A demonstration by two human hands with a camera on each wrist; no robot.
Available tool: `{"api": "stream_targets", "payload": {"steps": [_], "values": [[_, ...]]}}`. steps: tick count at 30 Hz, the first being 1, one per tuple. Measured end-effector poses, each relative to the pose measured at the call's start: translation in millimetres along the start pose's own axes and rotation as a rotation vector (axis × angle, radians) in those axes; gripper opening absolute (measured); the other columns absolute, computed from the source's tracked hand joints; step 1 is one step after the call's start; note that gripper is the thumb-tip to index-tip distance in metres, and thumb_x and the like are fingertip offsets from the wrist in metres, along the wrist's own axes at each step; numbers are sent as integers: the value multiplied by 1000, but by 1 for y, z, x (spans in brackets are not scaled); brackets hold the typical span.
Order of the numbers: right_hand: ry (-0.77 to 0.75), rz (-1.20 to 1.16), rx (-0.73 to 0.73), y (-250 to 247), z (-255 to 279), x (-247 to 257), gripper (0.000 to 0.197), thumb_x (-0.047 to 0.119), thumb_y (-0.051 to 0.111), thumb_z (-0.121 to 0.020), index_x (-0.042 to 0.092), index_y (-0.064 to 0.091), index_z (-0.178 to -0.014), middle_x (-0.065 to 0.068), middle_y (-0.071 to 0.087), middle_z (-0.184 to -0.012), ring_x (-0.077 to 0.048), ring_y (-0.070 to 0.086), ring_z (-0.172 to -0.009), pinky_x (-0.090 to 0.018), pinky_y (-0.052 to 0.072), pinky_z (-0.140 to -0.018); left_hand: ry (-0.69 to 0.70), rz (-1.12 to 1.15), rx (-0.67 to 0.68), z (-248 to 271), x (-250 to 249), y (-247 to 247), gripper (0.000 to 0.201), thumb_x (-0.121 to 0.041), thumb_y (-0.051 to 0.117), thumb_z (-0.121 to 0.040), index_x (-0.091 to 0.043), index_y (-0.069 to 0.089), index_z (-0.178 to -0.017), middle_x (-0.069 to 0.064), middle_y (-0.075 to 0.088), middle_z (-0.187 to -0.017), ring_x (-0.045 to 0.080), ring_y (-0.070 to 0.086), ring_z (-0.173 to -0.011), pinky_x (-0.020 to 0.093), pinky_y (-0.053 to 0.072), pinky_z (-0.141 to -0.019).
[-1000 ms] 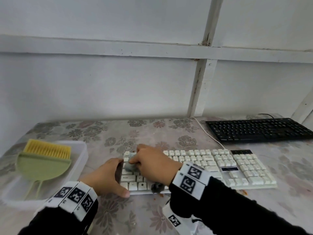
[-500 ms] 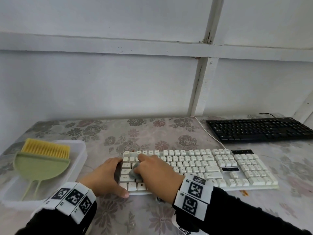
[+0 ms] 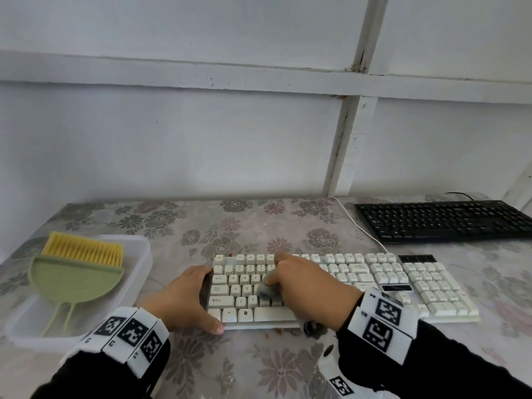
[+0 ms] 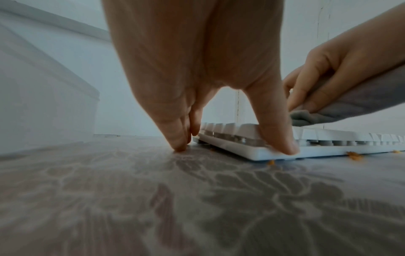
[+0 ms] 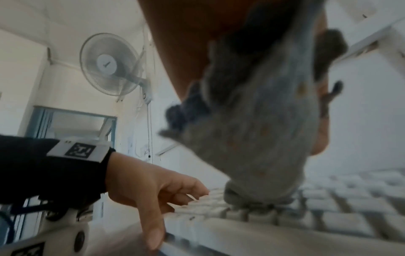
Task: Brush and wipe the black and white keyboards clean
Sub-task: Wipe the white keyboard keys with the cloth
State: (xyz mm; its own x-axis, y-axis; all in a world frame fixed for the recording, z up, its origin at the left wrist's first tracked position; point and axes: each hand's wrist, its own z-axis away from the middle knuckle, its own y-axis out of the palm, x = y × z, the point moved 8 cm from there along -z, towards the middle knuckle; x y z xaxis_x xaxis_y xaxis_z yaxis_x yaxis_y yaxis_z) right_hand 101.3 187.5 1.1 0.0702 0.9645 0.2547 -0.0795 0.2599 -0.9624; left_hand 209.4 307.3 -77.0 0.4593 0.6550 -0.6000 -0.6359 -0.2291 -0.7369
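Note:
The white keyboard (image 3: 374,283) lies in front of me on the flowered table. My left hand (image 3: 201,300) clasps its left end, thumb on the front rim (image 4: 287,149) and fingers down the left side. My right hand (image 3: 276,275) holds a bunched grey cloth (image 3: 266,293) and presses it on the left-hand letter keys. The cloth (image 5: 258,138) fills the right wrist view, its lower end touching the keys. The black keyboard (image 3: 443,220) lies untouched at the back right. A green brush with yellow bristles (image 3: 77,272) rests in a white tray.
The white tray (image 3: 138,283) stands at the left table edge. The white keyboard's cable (image 3: 362,228) runs back toward the wall. Orange crumbs (image 4: 353,154) lie along the white keyboard's front edge. The wall is close behind the table.
My right hand has dragged the cloth from the keyboard's top-left corner rightward and toward me across the keys. My left hand has kept its hold on the left end.

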Motion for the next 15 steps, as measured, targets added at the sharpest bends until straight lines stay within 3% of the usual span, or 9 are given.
{"api": "stream_targets", "payload": {"steps": [2,4,7,9,11,15], "values": [[-52,-51,-41,-1,-10,16,17,7,52,-86,2,66,-78,8,30,-76,-18,49,-72,-16,28,-54,-2,-8,-2,0,-1,0,125,-54,81,-29,-24,30,-139,-8,43,-134,11,47,-118,35,41,-104],[-115,-68,-53,4,-24,39,15,10,55,-86,9,70,-85,6,35,-81,-20,51,-78,-22,35,-63,-1,-19,-8,1,-4,-1,121,-52,82,-32,-22,31,-137,-6,44,-132,11,47,-117,30,41,-102],[-157,-16,-16,18,-41,68,24,9,56,-87,7,68,-108,-8,47,-101,-30,54,-89,-36,46,-78,14,-32,-35,-1,-4,0,93,-33,89,-48,-23,39,-127,-4,47,-126,12,48,-114,22,41,-91],[-128,38,-10,25,-43,74,28,6,56,-88,2,64,-114,-13,48,-114,-34,52,-99,-39,46,-82,23,-23,-49,-2,-3,0,93,-27,90,-51,-23,40,-128,-4,47,-127,12,48,-115,21,39,-90],[-93,50,-16,27,-39,67,26,7,55,-89,2,63,-112,-12,47,-114,-34,50,-101,-38,43,-77,16,-29,-37,-2,-2,0,103,-31,90,-49,-21,35,-135,-4,45,-130,12,46,-119,23,39,-96],[-99,15,-65,16,-24,43,18,9,52,-89,2,66,-98,-3,35,-93,-28,48,-84,-32,38,-65,-3,-33,-20,-2,1,-1,122,-49,84,-35,-23,30,-141,-8,44,-133,11,46,-120,31,40,-104]]}}
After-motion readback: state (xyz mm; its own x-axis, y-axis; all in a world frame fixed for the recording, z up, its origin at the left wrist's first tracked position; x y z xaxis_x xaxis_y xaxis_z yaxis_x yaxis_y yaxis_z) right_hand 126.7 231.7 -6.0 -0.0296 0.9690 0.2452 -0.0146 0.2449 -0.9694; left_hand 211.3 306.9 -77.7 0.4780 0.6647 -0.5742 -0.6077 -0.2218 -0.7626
